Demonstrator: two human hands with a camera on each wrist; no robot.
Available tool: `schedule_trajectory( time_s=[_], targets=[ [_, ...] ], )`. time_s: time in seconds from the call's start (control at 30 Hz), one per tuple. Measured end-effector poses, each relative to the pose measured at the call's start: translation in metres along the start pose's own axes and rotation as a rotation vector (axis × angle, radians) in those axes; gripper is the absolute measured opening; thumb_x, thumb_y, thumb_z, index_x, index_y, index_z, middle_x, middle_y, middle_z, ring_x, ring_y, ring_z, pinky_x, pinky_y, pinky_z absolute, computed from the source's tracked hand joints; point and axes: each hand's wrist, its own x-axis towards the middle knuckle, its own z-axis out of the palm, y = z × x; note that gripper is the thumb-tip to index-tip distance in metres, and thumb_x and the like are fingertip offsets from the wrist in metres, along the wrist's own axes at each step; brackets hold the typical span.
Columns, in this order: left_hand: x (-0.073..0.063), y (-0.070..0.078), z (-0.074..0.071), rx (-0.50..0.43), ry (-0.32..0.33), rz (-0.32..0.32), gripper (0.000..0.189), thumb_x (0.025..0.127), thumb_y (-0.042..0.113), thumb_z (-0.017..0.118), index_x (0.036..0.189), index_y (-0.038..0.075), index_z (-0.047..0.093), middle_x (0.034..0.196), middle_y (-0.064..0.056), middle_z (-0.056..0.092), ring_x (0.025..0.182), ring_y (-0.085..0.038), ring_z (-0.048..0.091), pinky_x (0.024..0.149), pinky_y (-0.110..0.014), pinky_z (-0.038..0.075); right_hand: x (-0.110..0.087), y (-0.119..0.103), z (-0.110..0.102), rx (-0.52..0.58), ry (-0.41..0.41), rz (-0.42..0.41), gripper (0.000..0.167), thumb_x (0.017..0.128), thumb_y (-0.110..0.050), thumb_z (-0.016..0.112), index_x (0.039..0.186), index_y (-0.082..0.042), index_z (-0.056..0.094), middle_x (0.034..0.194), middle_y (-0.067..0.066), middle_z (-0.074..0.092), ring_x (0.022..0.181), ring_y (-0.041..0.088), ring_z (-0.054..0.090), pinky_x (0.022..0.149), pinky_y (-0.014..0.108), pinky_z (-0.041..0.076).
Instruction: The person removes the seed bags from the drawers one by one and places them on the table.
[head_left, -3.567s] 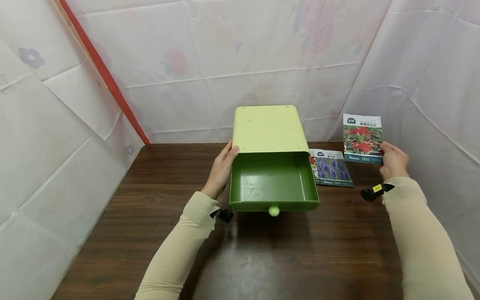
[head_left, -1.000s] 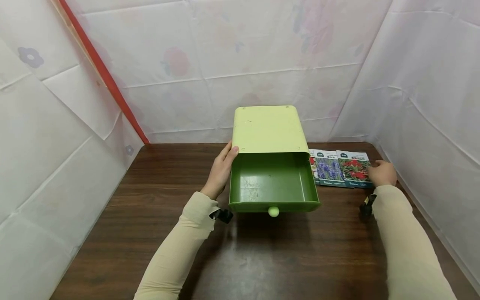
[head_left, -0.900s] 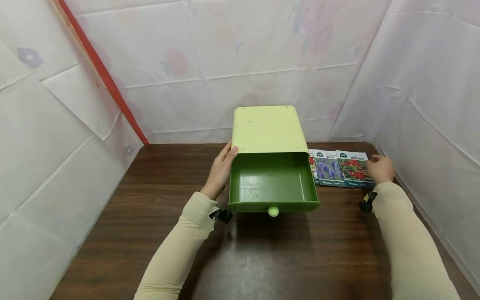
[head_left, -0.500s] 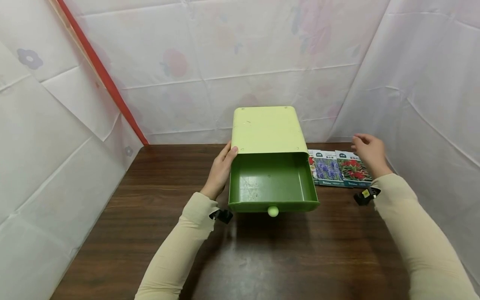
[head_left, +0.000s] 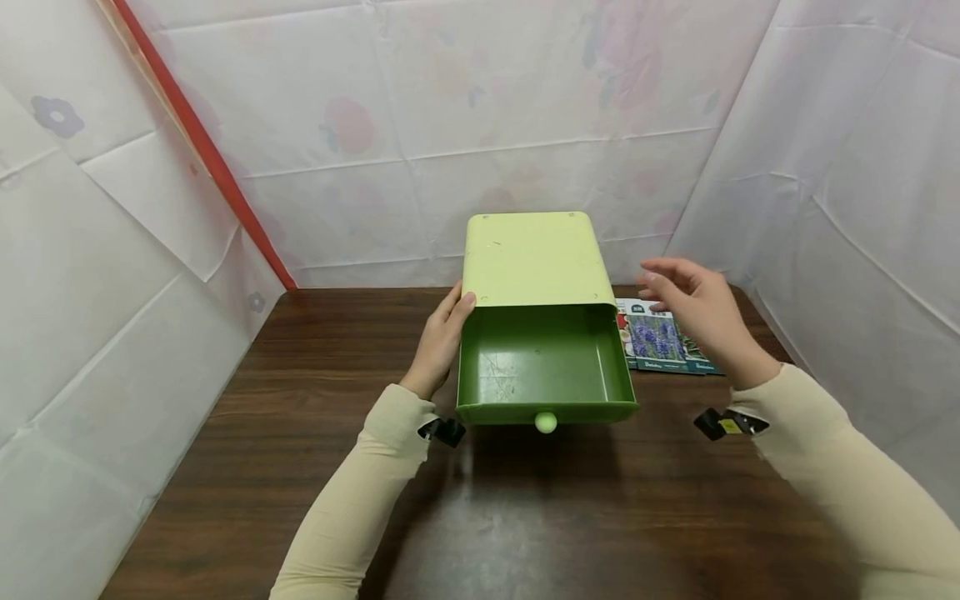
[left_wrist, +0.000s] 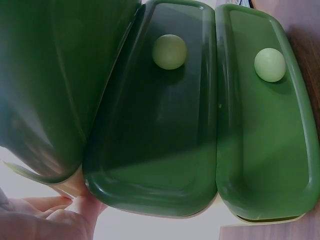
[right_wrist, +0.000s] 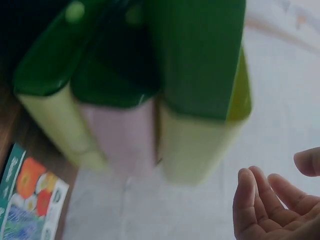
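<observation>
A small drawer cabinet (head_left: 536,258) with a pale yellow-green top stands at the middle of the table. Its top green drawer (head_left: 540,358) is pulled out, with nothing inside. My left hand (head_left: 435,346) rests along the cabinet's left side, thumb at the upper front edge. Three flower seed packets lie right of the cabinet. The purple-flower packet (head_left: 656,337) is in the middle, and the left packet (right_wrist: 37,185) shows orange, red and white flowers. The red-flower packet (head_left: 697,360) is mostly hidden under my right hand (head_left: 705,321), which hovers empty with fingers loosely bent and apart.
Two closed green drawers with round pale knobs, the middle one (left_wrist: 165,115) and the bottom one (left_wrist: 272,135), sit below the pulled-out one. White patterned sheets (head_left: 420,125) hang behind and at both sides of the dark wooden table (head_left: 337,367).
My right hand has laid the red-flower seed packet beside the purple one and let go. It has then risen and moved left toward the cabinet. My left hand has stayed in place.
</observation>
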Motion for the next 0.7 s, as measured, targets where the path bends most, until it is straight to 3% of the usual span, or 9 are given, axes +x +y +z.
schedule_trajectory(
  time_s=[0.2,0.4,0.7],
  targets=[
    [0.0,0.004,0.0,0.002,-0.018,-0.022,0.06,0.105,0.041,0.041,0.158,0.022,0.018,0.164,0.003,0.017,0.152,-0.018,0.017,0.121,-0.043,0.025,-0.026,-0.026,0.018,0.012,-0.101,-0.135,0.037,0.103,-0.028,0.053,0.132,-0.007,0.06,0.114,0.01,0.07,0.089,0.004,0.067,0.073,0.021,0.057],
    [0.0,0.006,0.001,0.003,-0.02,-0.031,0.06,0.106,0.038,0.04,0.158,0.019,0.017,0.164,0.0,0.017,0.152,-0.02,0.018,0.121,-0.042,0.027,-0.05,-0.043,0.034,0.068,-0.223,-0.217,0.027,0.101,-0.017,0.056,0.125,-0.007,0.063,0.107,0.003,0.072,0.086,0.008,0.067,0.071,0.03,0.058],
    [-0.001,-0.001,0.0,-0.016,-0.016,-0.004,0.064,0.102,0.051,0.043,0.157,0.027,0.02,0.163,0.008,0.018,0.151,-0.014,0.016,0.122,-0.043,0.024,-0.079,-0.051,0.051,0.198,-0.423,-0.164,0.025,0.101,-0.015,0.055,0.125,-0.009,0.063,0.113,0.015,0.07,0.094,0.021,0.07,0.074,0.035,0.059]
  ],
)
